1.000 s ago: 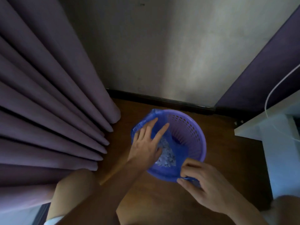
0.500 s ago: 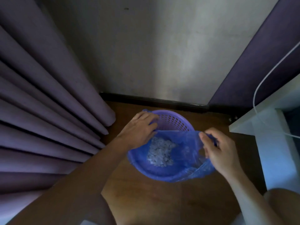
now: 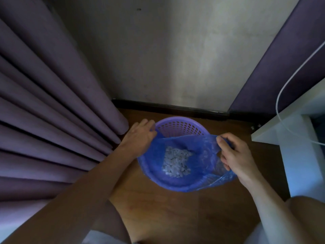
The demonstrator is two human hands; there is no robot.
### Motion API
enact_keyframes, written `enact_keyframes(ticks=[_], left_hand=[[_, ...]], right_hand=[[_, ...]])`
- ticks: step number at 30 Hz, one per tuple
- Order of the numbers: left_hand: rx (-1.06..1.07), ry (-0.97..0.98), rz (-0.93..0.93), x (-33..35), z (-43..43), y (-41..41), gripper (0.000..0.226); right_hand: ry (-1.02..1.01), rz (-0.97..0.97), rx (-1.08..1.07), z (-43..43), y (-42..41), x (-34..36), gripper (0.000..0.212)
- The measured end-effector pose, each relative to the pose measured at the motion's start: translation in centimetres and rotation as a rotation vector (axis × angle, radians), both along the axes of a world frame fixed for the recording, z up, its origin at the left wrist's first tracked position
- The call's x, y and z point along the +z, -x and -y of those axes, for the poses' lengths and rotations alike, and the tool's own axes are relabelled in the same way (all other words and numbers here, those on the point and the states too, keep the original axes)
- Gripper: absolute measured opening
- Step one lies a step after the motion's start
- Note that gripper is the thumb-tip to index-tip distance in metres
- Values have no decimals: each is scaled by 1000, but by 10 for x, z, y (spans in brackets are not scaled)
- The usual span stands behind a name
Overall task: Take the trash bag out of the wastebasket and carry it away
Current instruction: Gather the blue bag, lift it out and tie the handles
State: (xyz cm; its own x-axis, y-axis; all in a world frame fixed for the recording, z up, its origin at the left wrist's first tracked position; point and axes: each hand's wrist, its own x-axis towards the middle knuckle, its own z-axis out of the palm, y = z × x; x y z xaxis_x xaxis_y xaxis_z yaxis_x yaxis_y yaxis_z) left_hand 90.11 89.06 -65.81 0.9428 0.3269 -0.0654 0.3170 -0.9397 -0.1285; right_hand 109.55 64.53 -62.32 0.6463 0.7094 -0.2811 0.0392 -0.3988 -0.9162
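Both hands, left and right, pinch blue trash bag edges inside purple wastebasket.

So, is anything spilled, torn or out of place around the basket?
Nothing stands out. The blue trash bag is half pulled off the purple wastebasket, held by both hands; the pale scraps lie inside it.

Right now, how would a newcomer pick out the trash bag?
Find the folded purple curtain; right of its foot stands a round purple perforated plastic wastebasket. The thin blue plastic trash bag lines it, crinkly and translucent, unlike the rigid basket.
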Motion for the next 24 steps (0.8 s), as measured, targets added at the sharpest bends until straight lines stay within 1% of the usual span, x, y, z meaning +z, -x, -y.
enact_keyframes(ticks=[2,3,6,9,11,13,14,16,17,19,21,23,24], left_hand=[[-52,86,127,-4,-6,4,17],[-80,140,154,-5,-9,6,19],[-60,249,132,4,-7,9,11],[22,317,135,12,-1,13,15],[100,415,97,15,-4,16,30],[208,479,-31,15,-16,23,46],[263,498,-94,15,-22,26,44],[347,568,-126,11,-31,34,27],[367,611,-116,10,-32,38,19],[344,665,-67,5,-31,47,27],[324,695,-12,-1,-25,57,27],[311,702,88,-1,-15,64,21],[279,681,161,0,-9,66,21]], right_hand=[[-5,7,6,2,-1,1,17],[-9,7,-6,3,-2,1,17],[-17,1,-49,5,-5,-2,19],[-10,-6,-53,5,-4,-1,19],[-9,-4,-48,4,-2,1,19],[-10,21,-19,3,0,3,19],[-11,41,-2,3,0,3,19],[-10,70,18,3,1,3,18],[-7,72,23,3,1,3,18],[4,71,28,3,2,1,18],[19,80,42,4,3,0,18],[23,111,75,1,5,0,19],[22,142,105,-1,8,1,20]])
